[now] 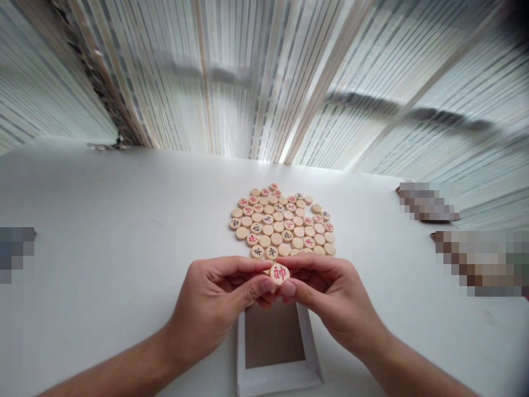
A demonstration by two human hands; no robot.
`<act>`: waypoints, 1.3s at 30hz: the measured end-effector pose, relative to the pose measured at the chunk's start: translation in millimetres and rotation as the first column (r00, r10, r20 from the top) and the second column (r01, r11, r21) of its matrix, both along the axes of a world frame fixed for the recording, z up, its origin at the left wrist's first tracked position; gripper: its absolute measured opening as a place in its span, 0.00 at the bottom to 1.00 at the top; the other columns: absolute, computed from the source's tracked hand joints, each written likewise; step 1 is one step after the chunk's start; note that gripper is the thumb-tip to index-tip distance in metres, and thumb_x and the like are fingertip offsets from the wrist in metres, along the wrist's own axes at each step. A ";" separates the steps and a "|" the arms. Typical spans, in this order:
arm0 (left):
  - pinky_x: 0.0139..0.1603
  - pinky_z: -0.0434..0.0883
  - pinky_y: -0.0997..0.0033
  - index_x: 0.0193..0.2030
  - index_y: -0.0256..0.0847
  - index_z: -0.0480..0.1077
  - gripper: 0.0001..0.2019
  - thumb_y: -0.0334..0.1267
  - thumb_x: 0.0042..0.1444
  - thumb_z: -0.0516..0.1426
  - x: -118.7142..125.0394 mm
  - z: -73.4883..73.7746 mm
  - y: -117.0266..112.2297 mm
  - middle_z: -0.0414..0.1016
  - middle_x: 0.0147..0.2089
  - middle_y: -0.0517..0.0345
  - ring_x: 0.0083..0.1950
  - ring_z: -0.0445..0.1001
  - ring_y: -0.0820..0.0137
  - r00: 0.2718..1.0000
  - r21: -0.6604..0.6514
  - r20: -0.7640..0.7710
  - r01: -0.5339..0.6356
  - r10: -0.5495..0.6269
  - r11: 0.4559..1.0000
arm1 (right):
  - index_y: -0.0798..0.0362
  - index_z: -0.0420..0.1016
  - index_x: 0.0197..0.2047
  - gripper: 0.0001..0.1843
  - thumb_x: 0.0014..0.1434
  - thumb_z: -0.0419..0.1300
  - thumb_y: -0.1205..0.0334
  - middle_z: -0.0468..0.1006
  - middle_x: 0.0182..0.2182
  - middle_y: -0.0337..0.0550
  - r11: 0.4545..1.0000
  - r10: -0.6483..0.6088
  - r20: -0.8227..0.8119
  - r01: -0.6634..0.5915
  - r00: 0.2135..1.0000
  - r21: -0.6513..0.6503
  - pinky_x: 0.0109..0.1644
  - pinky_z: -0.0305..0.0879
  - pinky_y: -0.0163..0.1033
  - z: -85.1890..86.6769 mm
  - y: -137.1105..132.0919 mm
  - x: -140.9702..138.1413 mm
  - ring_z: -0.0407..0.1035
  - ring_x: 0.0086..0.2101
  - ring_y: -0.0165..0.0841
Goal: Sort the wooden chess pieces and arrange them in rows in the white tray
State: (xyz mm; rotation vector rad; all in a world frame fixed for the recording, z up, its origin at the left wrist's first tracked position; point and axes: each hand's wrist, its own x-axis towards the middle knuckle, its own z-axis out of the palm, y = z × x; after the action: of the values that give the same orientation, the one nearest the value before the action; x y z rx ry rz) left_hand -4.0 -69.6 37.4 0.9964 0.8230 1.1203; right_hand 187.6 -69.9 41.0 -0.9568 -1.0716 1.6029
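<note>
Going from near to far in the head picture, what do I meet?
Open white cardboard box with a brown floor → round wooden piece with a red sign, pinched between left hand and right hand → flat cluster of round wooden pieces → pale striped curtain.

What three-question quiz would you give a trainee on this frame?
1. True or false: the left hand and right hand together hold one round piece with a red character.
2. Where is the open box? A far left; B beneath the hands, nearest the person; C far right.
3. What colours are the characters on the pile of pieces?
Key: 1 true; 2 B; 3 red and black.
</note>
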 end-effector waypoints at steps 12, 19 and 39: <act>0.45 0.85 0.78 0.46 0.42 0.86 0.10 0.28 0.59 0.69 0.4 1.3 1.5 0.89 0.40 0.56 0.39 0.88 0.68 0.997 0.014 0.024 0.067 -0.068 0.998 | 0.48 0.90 0.40 0.12 0.51 0.81 0.62 0.87 0.29 0.42 1.000 -0.002 -0.002 0.002 1.000 -0.026 0.34 0.80 0.33 1.6 -0.1 0.2 0.79 0.28 0.31; 0.38 0.82 0.84 0.47 0.42 0.86 0.08 0.32 0.62 0.67 -0.1 2.2 3.4 0.88 0.38 0.57 0.36 0.86 0.73 0.999 0.003 -0.035 0.035 -0.035 0.999 | 0.47 0.90 0.43 0.07 0.60 0.75 0.63 0.87 0.32 0.42 0.998 -0.002 -0.011 0.003 1.000 0.069 0.35 0.80 0.30 0.2 -0.2 0.9 0.82 0.30 0.30; 0.41 0.81 0.82 0.54 0.49 0.83 0.15 0.29 0.63 0.66 -1.2 -6.7 -3.9 0.86 0.38 0.61 0.37 0.83 0.75 0.993 0.094 -0.060 0.109 -0.103 0.990 | 0.55 0.83 0.33 0.14 0.67 0.70 0.54 0.82 0.24 0.41 0.995 0.093 -0.066 -0.095 0.993 -0.033 0.30 0.73 0.27 -6.6 -1.5 2.3 0.76 0.25 0.26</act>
State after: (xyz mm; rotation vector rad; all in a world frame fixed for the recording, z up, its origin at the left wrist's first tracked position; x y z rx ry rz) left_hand -5.2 -73.5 30.7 1.1438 0.7557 1.0536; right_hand 189.9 -71.4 34.4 -0.8836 -1.0596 1.7237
